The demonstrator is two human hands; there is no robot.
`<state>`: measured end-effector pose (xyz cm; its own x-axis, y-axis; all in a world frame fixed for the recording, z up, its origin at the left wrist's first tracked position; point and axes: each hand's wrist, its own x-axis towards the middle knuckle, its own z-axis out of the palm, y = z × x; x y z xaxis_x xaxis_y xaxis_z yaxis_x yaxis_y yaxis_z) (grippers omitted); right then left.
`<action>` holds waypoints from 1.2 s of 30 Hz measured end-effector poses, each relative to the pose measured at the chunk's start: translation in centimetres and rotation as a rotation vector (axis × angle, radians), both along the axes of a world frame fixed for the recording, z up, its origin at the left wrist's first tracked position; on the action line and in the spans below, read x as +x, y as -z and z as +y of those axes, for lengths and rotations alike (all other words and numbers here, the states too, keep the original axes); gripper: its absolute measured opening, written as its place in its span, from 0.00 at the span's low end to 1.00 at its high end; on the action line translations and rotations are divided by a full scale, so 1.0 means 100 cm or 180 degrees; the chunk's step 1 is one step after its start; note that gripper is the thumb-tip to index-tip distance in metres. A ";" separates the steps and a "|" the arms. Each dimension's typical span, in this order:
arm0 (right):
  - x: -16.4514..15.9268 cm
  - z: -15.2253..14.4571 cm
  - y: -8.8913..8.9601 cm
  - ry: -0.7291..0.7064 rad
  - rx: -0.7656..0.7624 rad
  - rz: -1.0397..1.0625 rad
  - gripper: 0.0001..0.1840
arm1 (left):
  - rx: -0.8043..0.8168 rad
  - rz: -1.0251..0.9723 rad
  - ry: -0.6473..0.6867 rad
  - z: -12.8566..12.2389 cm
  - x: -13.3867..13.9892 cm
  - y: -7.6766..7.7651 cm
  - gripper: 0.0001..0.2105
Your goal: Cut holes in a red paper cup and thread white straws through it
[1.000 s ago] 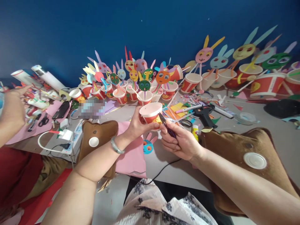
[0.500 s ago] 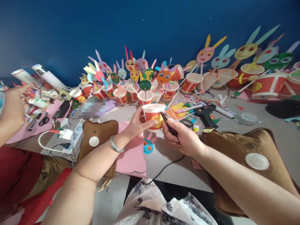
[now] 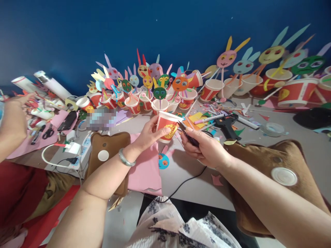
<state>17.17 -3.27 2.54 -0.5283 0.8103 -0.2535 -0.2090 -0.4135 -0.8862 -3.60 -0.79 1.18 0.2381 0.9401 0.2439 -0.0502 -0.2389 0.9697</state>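
Observation:
My left hand point(image 3: 151, 135) is closed around a red and white paper cup point(image 3: 165, 132) with a yellow emblem. The cup is held above the table, its rim tilted down to the right. My right hand point(image 3: 204, 144) grips a dark, pointed tool that looks like scissors point(image 3: 184, 130), its tips beside the cup's right rim. Fingers cover much of its handle. Below the cup, a blue paper rabbit face point(image 3: 163, 161) with pink ears lies beside pink paper point(image 3: 144, 165).
Several paper rabbits in cups point(image 3: 160, 93) line the blue wall. A black glue gun point(image 3: 226, 124), paper scraps and a tape roll point(image 3: 274, 129) lie to the right. Brown cushions point(image 3: 274, 172) flank my arms. Another person's arm point(image 3: 12, 120) reaches in at the left, near a power strip point(image 3: 80, 151).
The cup has tilted, with its right side lower and its base swung left. My right hand has moved slightly right and down with the dark tool.

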 end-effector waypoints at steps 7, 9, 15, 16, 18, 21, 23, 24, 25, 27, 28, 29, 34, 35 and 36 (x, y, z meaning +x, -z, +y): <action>0.007 0.006 0.000 -0.0128 0.0054 -0.0117 0.23 | -0.0083 -0.0027 0.0244 0.001 -0.004 0.000 0.24; 0.008 0.007 0.000 -0.0123 -0.0012 -0.0148 0.23 | -0.0151 -0.0023 0.0284 0.002 -0.004 0.000 0.24; 0.009 0.007 0.000 -0.0126 -0.0181 -0.0172 0.24 | -0.0172 0.0023 0.0301 0.002 -0.005 -0.004 0.23; 0.009 0.007 0.000 -0.0143 -0.0183 -0.0160 0.25 | -0.0178 0.0031 0.0326 0.001 -0.006 -0.005 0.22; 0.010 0.008 0.000 -0.0171 -0.0185 -0.0140 0.25 | -0.0191 0.0039 0.0369 0.001 -0.006 -0.008 0.21; 0.010 0.008 -0.001 -0.0186 -0.0144 -0.0170 0.26 | -0.0188 0.0059 0.0435 0.000 -0.008 -0.012 0.20; 0.010 0.008 -0.002 -0.0196 -0.0041 -0.0196 0.26 | -0.0175 0.0090 0.0467 0.000 -0.009 -0.013 0.20; 0.010 0.008 -0.002 -0.0214 0.0032 -0.0210 0.27 | -0.0163 0.0109 0.0469 0.001 -0.009 -0.013 0.20; 0.010 0.008 -0.003 -0.0236 0.0109 -0.0227 0.27 | -0.0149 0.0131 0.0463 0.001 -0.010 -0.012 0.20; 0.011 0.009 -0.003 -0.0279 0.0253 -0.0283 0.28 | -0.0127 0.0190 0.0462 0.002 -0.011 -0.012 0.21; 0.011 0.009 -0.002 -0.0286 0.0307 -0.0319 0.28 | -0.0117 0.0221 0.0460 0.002 -0.011 -0.012 0.21; 0.012 0.009 -0.002 -0.0285 0.0350 -0.0360 0.28 | -0.0110 0.0255 0.0458 0.002 -0.011 -0.013 0.22; 0.016 0.013 0.000 -0.0321 0.0483 -0.0652 0.29 | -0.0249 0.0407 0.0508 0.004 -0.013 -0.017 0.21; 0.018 0.014 0.000 -0.0344 0.0508 -0.0704 0.29 | -0.0317 0.0409 0.0539 0.004 -0.013 -0.017 0.21; 0.019 0.014 0.000 -0.0368 0.0531 -0.0746 0.30 | -0.0378 0.0401 0.0567 0.005 -0.014 -0.017 0.21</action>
